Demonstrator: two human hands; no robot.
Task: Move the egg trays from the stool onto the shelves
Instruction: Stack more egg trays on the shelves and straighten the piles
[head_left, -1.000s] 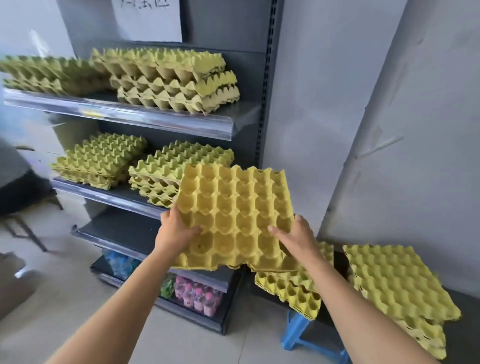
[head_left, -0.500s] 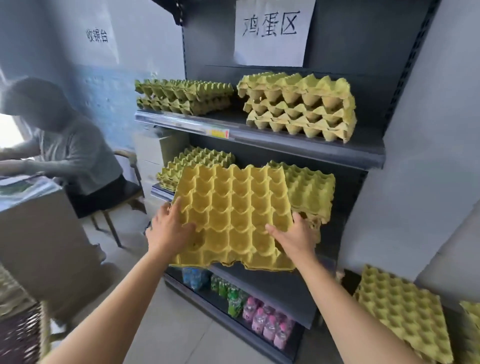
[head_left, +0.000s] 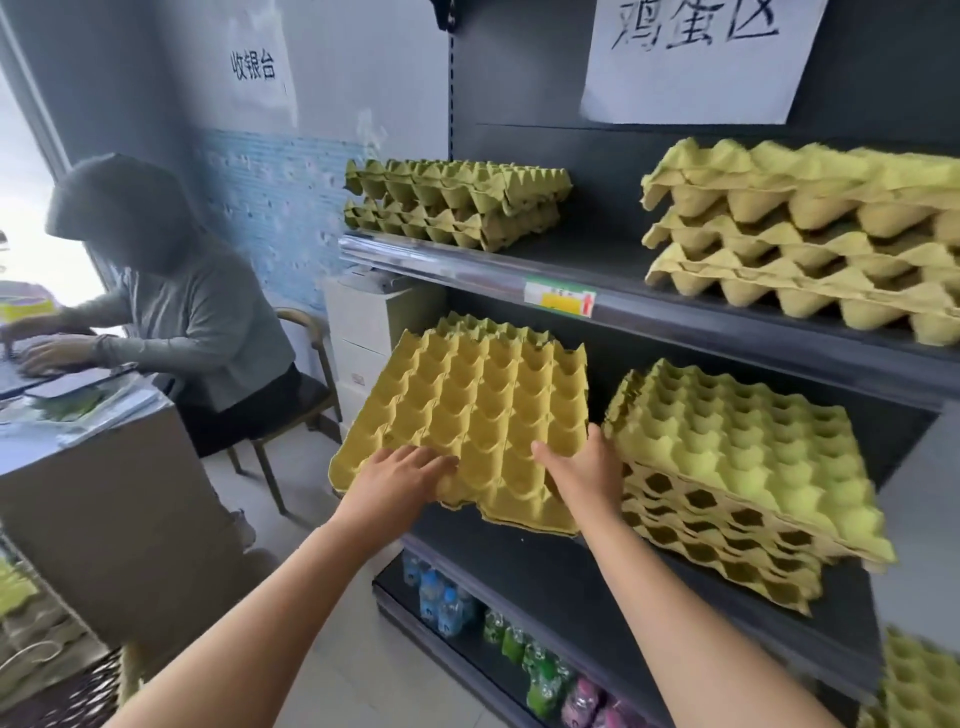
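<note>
At the far left, a seated person (head_left: 156, 312) in a grey hooded top works at a bench (head_left: 104, 493) on a wooden chair (head_left: 306, 395). A paper sign (head_left: 254, 67) hangs on the wall above. A white cabinet (head_left: 374, 322) stands against the wall beside the shelf unit. The left hand (head_left: 400, 478) has its grip clamped on the near left edge of the egg tray (head_left: 478, 405), with the fingers lying across the top face. The egg tray is yellow and tilted, near edge low and far edge raised, at the left part of the middle shelf (head_left: 852, 623). The rim of a greener tray (head_left: 467, 323) shows behind its far edge. Whether the two touch cannot be determined. The right hand (head_left: 582, 467) has its grip clamped on the near right corner, thumb on top. Just beside it to the right, a stack of trays (head_left: 737, 467) rests on the middle shelf. The upper shelf (head_left: 597, 260) carries a left stack (head_left: 457, 202) and a right stack (head_left: 805, 234), with a price label (head_left: 558, 296) on its front rail. A large sign (head_left: 701, 52) hangs above. Bottles (head_left: 447, 603) fill the bottom shelf. More trays (head_left: 914, 680) lie at the lower right.
</note>
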